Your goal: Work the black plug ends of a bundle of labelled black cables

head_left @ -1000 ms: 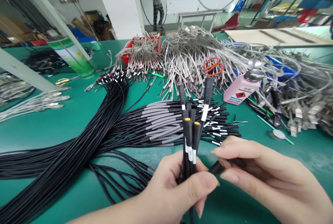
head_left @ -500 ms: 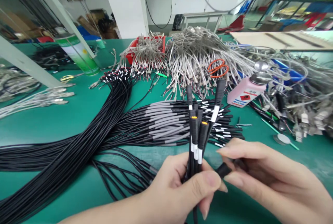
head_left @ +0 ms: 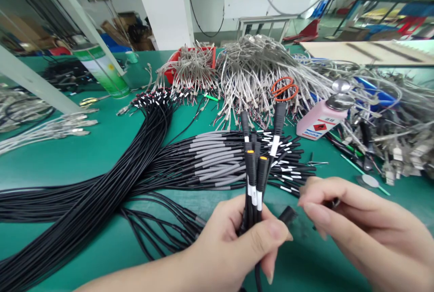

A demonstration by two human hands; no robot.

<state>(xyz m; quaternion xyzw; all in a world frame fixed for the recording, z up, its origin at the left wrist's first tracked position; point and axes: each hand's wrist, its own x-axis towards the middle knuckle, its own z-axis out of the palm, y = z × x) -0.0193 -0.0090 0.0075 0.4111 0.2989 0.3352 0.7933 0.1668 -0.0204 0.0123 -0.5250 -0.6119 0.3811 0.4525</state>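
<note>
My left hand (head_left: 244, 242) is closed around a small bunch of black cables (head_left: 253, 192), their connector ends pointing up. White labels wrap the cables, and two of the connectors have orange faces. One thicker black connector (head_left: 287, 215) pokes out sideways to the right of my left fingers. Apart from it, my right hand (head_left: 352, 219) has thumb and fingertips pinched together; something small and dark shows among the fingers, too hidden to name. Behind the bunch lies a row of black cables with grey ribbed sleeves (head_left: 217, 158) on the green table (head_left: 111, 147).
Long black cables (head_left: 129, 165) sweep across the left. Grey-white cables (head_left: 251, 70) heap at the back, with orange-handled scissors (head_left: 284, 89) on them and a red bin (head_left: 212, 57) beside. A pink bottle (head_left: 320, 118) stands right, near a blue bin (head_left: 376, 93). Behind left is a green-white can (head_left: 103, 73).
My right hand has drawn away to the right from the sideways connector, its thumb and fingers now closed together. The bunch in my left hand has shifted slightly left.
</note>
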